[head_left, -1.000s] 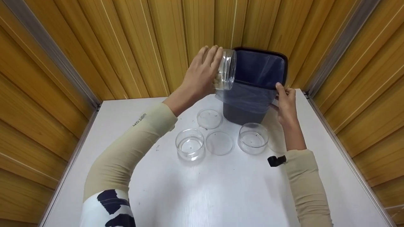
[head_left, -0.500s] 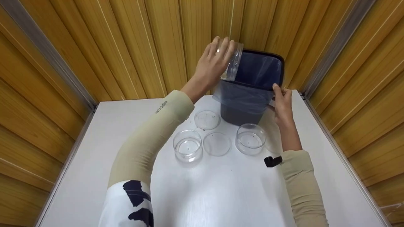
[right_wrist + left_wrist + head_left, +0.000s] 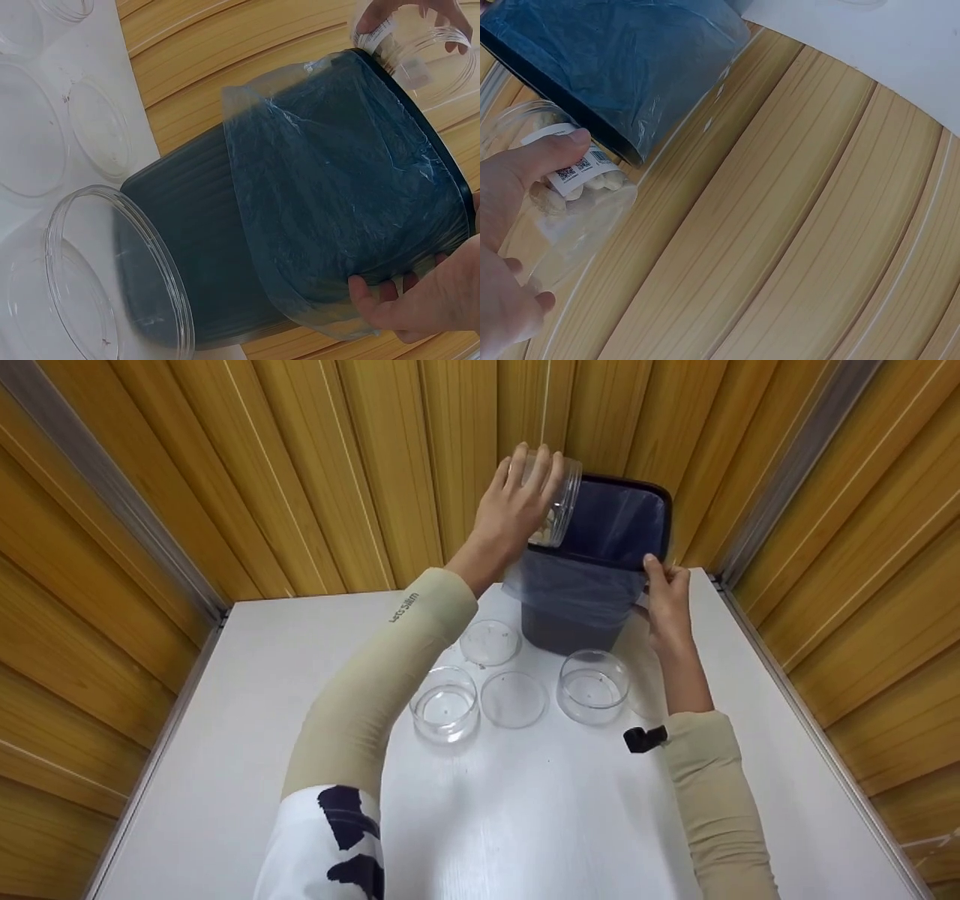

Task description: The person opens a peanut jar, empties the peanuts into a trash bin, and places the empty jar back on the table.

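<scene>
My left hand [image 3: 514,514] grips a clear plastic jar [image 3: 569,502] lying sideways, its mouth facing into the trash bin's opening. Several pale, peanut-like pieces [image 3: 613,180] and a white label with printed codes [image 3: 574,171] show through its wall. The dark trash bin [image 3: 566,631] stands tilted a little on the table, lined with a translucent blue bag [image 3: 581,592] folded over its black rim. At the rim's near right corner, my right hand [image 3: 670,607] pinches the edge, thumb on top; in the right wrist view its fingers [image 3: 364,300] press the bag from outside.
Two open clear jars, one left [image 3: 444,727] and one right [image 3: 592,709], stand on the white table [image 3: 487,825]. Between and behind them lie two clear round lids, the nearer lid [image 3: 514,700] and the farther lid [image 3: 489,643], with crumbs around. Wood-patterned panels [image 3: 300,472] enclose the table.
My left hand has moved up and to the right with the jar, bringing its mouth over the bin's left rim. My right hand keeps its hold on the rim.
</scene>
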Available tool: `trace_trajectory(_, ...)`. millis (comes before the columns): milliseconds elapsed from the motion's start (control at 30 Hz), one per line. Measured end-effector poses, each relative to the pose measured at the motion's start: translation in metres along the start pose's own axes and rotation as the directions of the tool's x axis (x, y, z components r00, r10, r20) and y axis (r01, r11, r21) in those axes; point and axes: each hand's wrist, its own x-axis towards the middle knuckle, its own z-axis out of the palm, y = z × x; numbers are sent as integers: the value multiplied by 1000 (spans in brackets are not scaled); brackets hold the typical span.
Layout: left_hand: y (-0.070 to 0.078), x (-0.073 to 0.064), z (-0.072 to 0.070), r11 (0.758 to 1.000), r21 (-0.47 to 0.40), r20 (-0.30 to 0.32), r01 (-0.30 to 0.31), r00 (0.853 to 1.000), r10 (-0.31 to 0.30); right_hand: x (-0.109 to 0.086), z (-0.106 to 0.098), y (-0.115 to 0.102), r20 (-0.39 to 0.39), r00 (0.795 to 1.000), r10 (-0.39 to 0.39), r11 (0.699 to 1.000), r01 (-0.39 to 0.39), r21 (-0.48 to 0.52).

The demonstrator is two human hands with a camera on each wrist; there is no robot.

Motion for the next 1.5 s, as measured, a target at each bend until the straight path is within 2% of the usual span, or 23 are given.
trace_trajectory(100, 0, -4, 6, 999, 40, -95, -11, 995, 15, -1, 2, 0, 3, 1000, 1, 1000, -1, -15)
trace_trajectory(200, 0, -6, 12, 995, 95, -193, -7, 981, 25, -2, 4, 0, 1, 1000, 0, 999, 0, -34)
trace_trajectory(433, 1, -4, 19, 981, 193, -321, 1, 945, 62, -2, 3, -1, 15, 1000, -13, 999, 13, -51)
trace_trajectory(533, 1, -3, 22, 974, 225, -354, 7, 932, 75, -2, 3, 0, 27, 999, -19, 998, 21, -52)
trace_trajectory(833, 0, -3, 21, 965, 263, -371, -6, 923, 107, -3, 5, -1, 9, 1000, -8, 998, 8, -57)
trace_trajectory(933, -1, -1, 18, 961, 278, -361, -15, 925, 119, -2, 4, 0, -1, 1000, 1, 998, -1, -58)
trace_trajectory(1000, 0, 0, 15, 961, 275, -333, -18, 936, 113, -1, 3, 1, -9, 1000, 5, 998, -6, -58)
trace_trajectory(1100, 1, 2, 12, 972, 236, -300, -7, 951, 80, 1, 2, 4, -19, 1000, 8, 998, -9, -56)
trace_trajectory(1233, 1, 3, 9, 986, 160, -276, 53, 961, -7, 2, 3, 5, -23, 1000, 4, 998, -5, -58)
trace_trajectory(1367, 2, 3, 8, 986, 127, -261, 107, 963, -71, -1, 4, 2, -17, 1000, -3, 998, 1, -64)
trace_trajectory(1500, 3, 3, 7, 985, 132, -276, 114, 958, -74, -5, 3, -2, -7, 1000, -4, 997, 3, -75)
